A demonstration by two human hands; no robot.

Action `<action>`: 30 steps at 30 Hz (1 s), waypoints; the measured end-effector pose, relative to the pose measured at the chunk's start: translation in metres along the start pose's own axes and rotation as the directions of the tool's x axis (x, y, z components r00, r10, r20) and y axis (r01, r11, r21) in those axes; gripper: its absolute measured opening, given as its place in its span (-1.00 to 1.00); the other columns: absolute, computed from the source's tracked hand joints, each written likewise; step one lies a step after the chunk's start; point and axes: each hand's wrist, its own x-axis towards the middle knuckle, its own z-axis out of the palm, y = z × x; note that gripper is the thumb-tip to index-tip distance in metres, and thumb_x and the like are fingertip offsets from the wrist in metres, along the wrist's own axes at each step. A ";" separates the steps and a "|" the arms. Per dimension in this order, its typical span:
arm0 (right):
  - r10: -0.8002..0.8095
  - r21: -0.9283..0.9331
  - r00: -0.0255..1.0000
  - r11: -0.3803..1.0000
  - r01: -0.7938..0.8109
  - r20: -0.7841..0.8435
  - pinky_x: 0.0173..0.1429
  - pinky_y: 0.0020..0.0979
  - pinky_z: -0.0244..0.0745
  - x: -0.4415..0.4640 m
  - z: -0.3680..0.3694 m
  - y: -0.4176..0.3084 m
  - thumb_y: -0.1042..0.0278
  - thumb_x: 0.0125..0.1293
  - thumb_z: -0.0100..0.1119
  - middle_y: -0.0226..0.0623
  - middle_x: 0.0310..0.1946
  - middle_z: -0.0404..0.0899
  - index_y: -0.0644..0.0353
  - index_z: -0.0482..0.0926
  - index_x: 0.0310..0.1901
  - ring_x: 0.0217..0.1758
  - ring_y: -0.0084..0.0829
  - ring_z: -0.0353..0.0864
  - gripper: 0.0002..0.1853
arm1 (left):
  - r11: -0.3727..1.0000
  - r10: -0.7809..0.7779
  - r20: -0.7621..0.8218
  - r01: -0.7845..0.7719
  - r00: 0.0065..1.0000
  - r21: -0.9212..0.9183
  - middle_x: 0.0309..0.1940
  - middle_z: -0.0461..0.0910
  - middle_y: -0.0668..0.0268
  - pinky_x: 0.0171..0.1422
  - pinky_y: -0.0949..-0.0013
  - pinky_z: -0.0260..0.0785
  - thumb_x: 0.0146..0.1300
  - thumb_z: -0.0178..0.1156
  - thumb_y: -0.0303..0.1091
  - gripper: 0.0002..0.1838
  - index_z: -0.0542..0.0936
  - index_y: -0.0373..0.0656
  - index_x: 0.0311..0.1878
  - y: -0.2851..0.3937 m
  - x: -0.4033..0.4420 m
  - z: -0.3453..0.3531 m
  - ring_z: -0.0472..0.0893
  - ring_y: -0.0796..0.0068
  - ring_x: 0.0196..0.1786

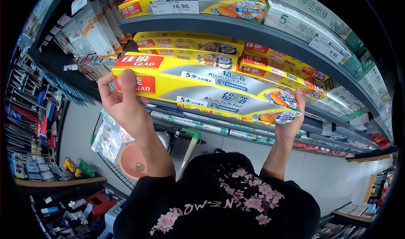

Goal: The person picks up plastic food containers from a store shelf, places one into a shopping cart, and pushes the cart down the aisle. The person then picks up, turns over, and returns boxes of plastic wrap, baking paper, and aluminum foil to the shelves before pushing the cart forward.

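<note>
Between my two hands is a long yellow and silver box of Glad aluminum foil [198, 85], held up level in front of the shelves. My left hand [122, 97] grips its left end, thumb pressed on the red Glad label and fingers curled around the end. At the other end my right hand [293, 116] is closed around the box, its fingers partly hidden behind it. The box shows two printed faces, one above the other. Behind it, yellow cling film boxes [190, 44] lie stacked on a shelf.
Above is a shelf [236, 23] with more foil boxes and a price tag [175, 6] reading 16.90. Pale green foil boxes [308, 21] lie at the upper right. A shopping cart [109, 154] with a pink bowl [133, 161] and plastic packages stands at lower left.
</note>
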 end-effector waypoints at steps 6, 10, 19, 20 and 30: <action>0.041 -0.043 0.999 0.998 -0.041 -0.010 -0.11 -0.54 0.53 0.013 -0.005 0.002 0.10 0.53 -0.01 -0.32 -0.25 0.65 0.27 0.53 -0.05 -0.19 -0.61 0.66 -0.65 | 0.993 -0.037 -0.115 0.050 0.993 0.111 -0.33 0.69 0.15 -0.64 0.72 0.29 0.33 0.34 -0.24 -0.71 0.42 -0.17 -0.17 -0.007 -0.011 0.010 0.68 0.64 -0.49; 0.155 -0.105 0.914 0.987 -0.124 0.376 -0.26 -0.66 0.49 0.022 -0.024 -0.012 0.09 0.49 0.05 -0.28 -0.23 0.67 0.33 0.50 0.02 -0.20 -0.64 0.64 -0.61 | 0.997 -0.056 0.002 0.056 0.998 0.058 -0.20 0.66 0.08 -0.45 0.51 0.51 0.46 0.08 -0.20 -0.71 0.38 -0.24 0.03 -0.012 -0.026 0.005 0.72 0.42 -0.32; -0.273 -0.052 0.775 0.929 0.366 0.570 0.38 -0.26 0.44 0.025 -0.054 -0.009 0.58 0.01 0.52 0.06 0.24 0.50 0.41 0.34 0.30 0.35 -0.26 0.47 -0.21 | 0.829 -0.210 0.401 0.380 0.891 -0.410 0.26 0.42 -0.03 0.27 0.04 0.47 0.47 -0.06 -0.21 -0.60 0.30 -0.16 0.27 -0.035 -0.032 -0.019 0.54 0.10 0.25; -0.305 -0.095 0.753 0.895 0.436 0.584 0.39 -0.23 0.43 0.024 -0.053 -0.012 0.62 -0.03 0.52 0.09 0.24 0.48 0.40 0.36 0.30 0.36 -0.22 0.46 -0.20 | 0.849 -0.261 0.343 0.383 0.903 -0.364 0.22 0.46 -0.02 0.27 0.06 0.46 0.52 -0.08 -0.15 -0.61 0.30 -0.15 0.26 -0.034 -0.037 -0.015 0.56 0.08 0.21; -0.335 -0.107 0.692 0.853 0.512 0.640 0.36 -0.15 0.47 0.017 -0.070 -0.026 0.73 -0.02 0.44 0.21 0.33 0.37 0.28 0.44 0.29 0.41 -0.09 0.40 -0.25 | 0.902 -0.292 0.257 0.354 0.921 -0.246 0.18 0.51 0.24 0.28 0.24 0.41 0.53 0.02 -0.23 -0.76 0.37 -0.11 0.12 -0.040 -0.045 -0.006 0.53 0.43 0.22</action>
